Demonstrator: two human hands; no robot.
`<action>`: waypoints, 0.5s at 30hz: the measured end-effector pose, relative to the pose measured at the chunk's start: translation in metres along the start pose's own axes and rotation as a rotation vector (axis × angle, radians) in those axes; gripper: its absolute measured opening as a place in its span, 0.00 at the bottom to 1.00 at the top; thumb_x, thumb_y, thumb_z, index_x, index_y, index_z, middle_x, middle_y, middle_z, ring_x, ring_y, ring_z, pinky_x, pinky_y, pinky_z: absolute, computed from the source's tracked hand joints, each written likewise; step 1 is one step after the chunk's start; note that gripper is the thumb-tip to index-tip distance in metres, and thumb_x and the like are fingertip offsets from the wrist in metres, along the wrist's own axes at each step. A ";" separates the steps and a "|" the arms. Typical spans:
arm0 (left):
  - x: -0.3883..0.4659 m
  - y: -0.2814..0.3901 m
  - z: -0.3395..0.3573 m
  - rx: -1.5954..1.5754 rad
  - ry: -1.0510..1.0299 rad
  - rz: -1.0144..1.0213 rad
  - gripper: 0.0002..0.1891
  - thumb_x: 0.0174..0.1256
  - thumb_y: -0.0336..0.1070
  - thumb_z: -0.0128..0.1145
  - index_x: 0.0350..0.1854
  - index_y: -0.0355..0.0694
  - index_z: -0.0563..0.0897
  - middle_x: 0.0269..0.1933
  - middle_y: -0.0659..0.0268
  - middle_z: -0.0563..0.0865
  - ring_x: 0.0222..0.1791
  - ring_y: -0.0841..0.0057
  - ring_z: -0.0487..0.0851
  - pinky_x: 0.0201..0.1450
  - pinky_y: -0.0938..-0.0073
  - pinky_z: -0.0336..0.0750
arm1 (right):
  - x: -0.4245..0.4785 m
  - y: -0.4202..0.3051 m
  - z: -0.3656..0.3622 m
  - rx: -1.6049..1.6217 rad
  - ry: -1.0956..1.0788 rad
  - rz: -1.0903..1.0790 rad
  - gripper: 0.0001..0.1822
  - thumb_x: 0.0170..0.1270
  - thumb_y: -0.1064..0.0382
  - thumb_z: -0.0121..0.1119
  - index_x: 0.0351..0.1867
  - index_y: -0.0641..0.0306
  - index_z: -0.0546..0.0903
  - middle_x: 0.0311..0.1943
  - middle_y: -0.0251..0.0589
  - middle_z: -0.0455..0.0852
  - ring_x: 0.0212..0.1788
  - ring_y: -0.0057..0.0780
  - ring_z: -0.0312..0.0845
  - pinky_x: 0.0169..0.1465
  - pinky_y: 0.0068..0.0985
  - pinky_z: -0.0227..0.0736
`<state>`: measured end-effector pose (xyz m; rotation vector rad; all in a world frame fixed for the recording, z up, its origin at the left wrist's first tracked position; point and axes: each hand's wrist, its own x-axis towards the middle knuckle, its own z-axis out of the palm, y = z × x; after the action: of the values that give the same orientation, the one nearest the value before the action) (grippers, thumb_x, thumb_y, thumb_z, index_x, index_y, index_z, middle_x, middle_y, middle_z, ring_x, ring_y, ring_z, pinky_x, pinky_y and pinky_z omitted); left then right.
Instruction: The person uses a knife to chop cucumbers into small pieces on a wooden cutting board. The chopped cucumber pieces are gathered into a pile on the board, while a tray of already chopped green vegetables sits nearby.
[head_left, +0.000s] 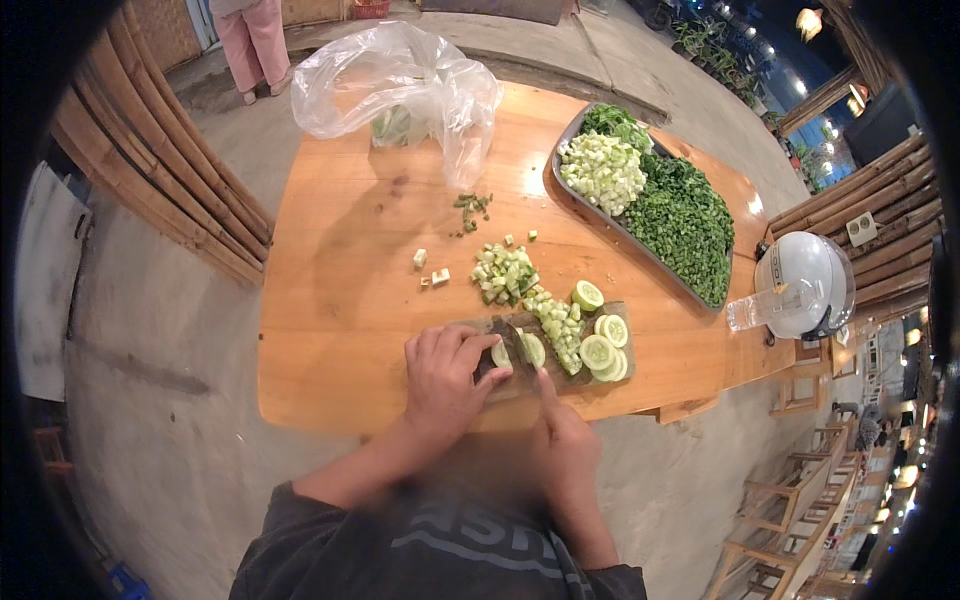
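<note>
My right hand (568, 435) grips a knife (519, 345), its index finger laid along the blade's back. The blade stands in cucumber on a wooden cutting board (624, 349), with a cut piece (533, 350) on its right side. On the left, the fingers of my left hand (448, 375) pinch another cucumber piece (501, 354) against the board. A strip of diced cucumber (559, 330) lies right of the blade, and several round cucumber slices (600, 352) rest at the board's right end. Just beyond the board sit a cucumber stub (587, 295) and a heap of cucumber cubes (503, 271).
A dark tray (637, 249) holds chopped greens (679, 225) and pale diced vegetable (602, 174). A clear plastic bag (420, 82) stands at the table's far left. Stem bits (472, 210) lie mid-table. A white appliance (802, 281) is at right; a person (251, 45) stands beyond.
</note>
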<state>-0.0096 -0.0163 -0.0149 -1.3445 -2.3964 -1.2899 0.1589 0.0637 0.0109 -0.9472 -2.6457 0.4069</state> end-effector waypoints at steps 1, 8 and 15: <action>0.000 0.000 -0.001 -0.008 0.005 -0.006 0.22 0.53 0.46 0.78 0.49 0.44 0.88 0.45 0.66 0.85 0.49 0.62 0.79 0.55 0.58 0.67 | -0.001 0.001 -0.001 0.013 0.002 -0.003 0.31 0.65 0.69 0.64 0.72 0.49 0.81 0.24 0.37 0.80 0.28 0.35 0.81 0.66 0.41 0.69; -0.005 -0.004 -0.006 -0.074 -0.005 -0.007 0.17 0.54 0.39 0.77 0.45 0.41 0.89 0.44 0.64 0.85 0.48 0.63 0.80 0.54 0.59 0.69 | -0.004 -0.011 -0.012 -0.035 -0.064 -0.077 0.36 0.63 0.68 0.66 0.76 0.48 0.76 0.24 0.37 0.78 0.24 0.34 0.79 0.38 0.34 0.81; -0.003 -0.002 -0.006 -0.066 -0.001 -0.005 0.16 0.55 0.38 0.77 0.44 0.41 0.89 0.44 0.64 0.85 0.47 0.63 0.80 0.53 0.60 0.69 | -0.005 -0.016 -0.003 -0.046 0.024 -0.138 0.39 0.61 0.68 0.66 0.78 0.47 0.73 0.23 0.35 0.74 0.19 0.33 0.75 0.24 0.33 0.75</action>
<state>-0.0117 -0.0232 -0.0136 -1.3570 -2.3798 -1.3809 0.1546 0.0489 0.0186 -0.7710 -2.6892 0.3014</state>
